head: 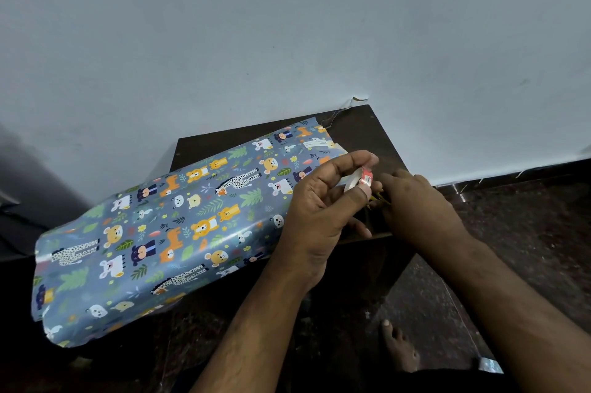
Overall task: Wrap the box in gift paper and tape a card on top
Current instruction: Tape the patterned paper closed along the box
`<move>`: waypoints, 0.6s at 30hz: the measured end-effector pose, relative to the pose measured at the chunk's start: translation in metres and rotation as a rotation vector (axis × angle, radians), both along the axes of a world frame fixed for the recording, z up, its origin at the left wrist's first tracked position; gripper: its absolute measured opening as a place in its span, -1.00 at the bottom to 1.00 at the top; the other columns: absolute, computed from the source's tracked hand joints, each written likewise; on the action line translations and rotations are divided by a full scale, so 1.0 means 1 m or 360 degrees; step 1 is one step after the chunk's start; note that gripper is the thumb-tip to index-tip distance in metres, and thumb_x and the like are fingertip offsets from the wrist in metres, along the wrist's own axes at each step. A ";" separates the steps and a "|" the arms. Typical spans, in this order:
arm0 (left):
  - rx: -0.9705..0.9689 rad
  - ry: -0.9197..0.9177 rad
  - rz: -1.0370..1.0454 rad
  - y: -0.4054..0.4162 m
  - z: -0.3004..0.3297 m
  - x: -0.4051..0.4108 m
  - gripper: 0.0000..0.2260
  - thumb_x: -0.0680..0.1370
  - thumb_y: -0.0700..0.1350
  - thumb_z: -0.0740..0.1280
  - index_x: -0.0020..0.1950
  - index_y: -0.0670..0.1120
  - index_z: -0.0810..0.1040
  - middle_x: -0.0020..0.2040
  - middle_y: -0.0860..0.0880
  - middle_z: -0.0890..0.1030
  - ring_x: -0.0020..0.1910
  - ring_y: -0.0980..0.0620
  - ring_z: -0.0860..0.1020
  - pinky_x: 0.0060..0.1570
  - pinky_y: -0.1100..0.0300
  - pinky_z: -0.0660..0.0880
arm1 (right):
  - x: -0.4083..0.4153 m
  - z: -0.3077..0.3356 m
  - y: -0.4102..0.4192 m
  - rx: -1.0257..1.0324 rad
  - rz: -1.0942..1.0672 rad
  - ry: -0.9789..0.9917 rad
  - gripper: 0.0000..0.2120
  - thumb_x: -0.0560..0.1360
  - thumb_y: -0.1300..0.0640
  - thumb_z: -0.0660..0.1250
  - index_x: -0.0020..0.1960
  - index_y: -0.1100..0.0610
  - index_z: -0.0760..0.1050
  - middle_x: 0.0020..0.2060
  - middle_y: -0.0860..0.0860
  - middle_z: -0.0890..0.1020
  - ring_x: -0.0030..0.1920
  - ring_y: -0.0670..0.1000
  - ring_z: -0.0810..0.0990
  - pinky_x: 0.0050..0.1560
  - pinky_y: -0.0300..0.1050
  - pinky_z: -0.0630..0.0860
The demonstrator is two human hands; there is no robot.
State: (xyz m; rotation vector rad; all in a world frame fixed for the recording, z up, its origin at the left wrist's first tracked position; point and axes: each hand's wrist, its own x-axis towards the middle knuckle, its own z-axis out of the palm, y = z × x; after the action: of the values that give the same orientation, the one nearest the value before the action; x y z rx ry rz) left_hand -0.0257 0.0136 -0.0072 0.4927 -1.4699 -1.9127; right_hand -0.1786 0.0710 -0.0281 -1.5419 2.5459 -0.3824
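**Tape roll held at the right end of the wrapped box**

The wrapped box (166, 232) lies on the dark table (361, 127), its long axis running from lower left to upper right. The left hand (319, 210) pinches a tape roll (359, 180) just beside the box's right end. The right hand (422, 204) is curled beside the roll; what its fingers hold is hidden. No card is visible.

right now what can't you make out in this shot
Head view only:
- Box: fully covered by the gift paper.
- Thin yellow-green item under the right hand: mostly hidden by its fingers, so unidentifiable.
- Tape roll: partly covered by the left hand; label print too small to read.
- Card: none visible.
- Table: near part hidden by paper and arms.
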 end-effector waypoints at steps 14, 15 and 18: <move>-0.0045 0.0056 0.0176 0.000 0.008 0.004 -0.74 0.61 -0.19 0.38 0.29 -0.19 0.55 0.22 -0.06 0.67 0.09 -0.05 0.67 -0.41 0.19 0.55 | 0.000 0.006 -0.004 0.0049 -0.0205 -0.0105 -0.80 0.51 0.05 0.46 0.10 0.10 0.62 -0.04 0.10 0.67 0.02 0.16 0.62 -0.04 -0.04 0.55; -0.0051 0.0058 0.0203 -0.001 0.007 0.004 -0.76 0.61 -0.20 0.37 0.28 -0.19 0.56 0.22 -0.07 0.67 0.10 -0.08 0.67 -0.41 0.18 0.55 | 0.001 0.006 -0.005 0.0059 -0.0217 -0.0091 -0.80 0.51 0.05 0.46 0.09 0.10 0.61 -0.05 0.10 0.66 0.02 0.17 0.62 -0.05 -0.05 0.54; -0.0220 0.0035 0.0326 -0.004 0.002 0.004 -0.80 0.60 -0.17 0.38 0.21 -0.13 0.58 0.19 -0.03 0.67 0.12 -0.21 0.66 -0.41 0.15 0.55 | 0.006 0.005 -0.007 0.0090 -0.0233 -0.0057 -0.82 0.51 0.06 0.44 0.06 0.11 0.59 -0.16 0.06 0.56 -0.01 0.19 0.62 -0.15 -0.09 0.46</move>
State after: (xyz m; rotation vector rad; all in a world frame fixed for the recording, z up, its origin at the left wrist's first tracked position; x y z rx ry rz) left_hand -0.0215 0.0096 -0.0052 0.5348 -1.4662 -1.6412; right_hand -0.1727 0.0641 -0.0230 -1.3222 2.6262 -0.3483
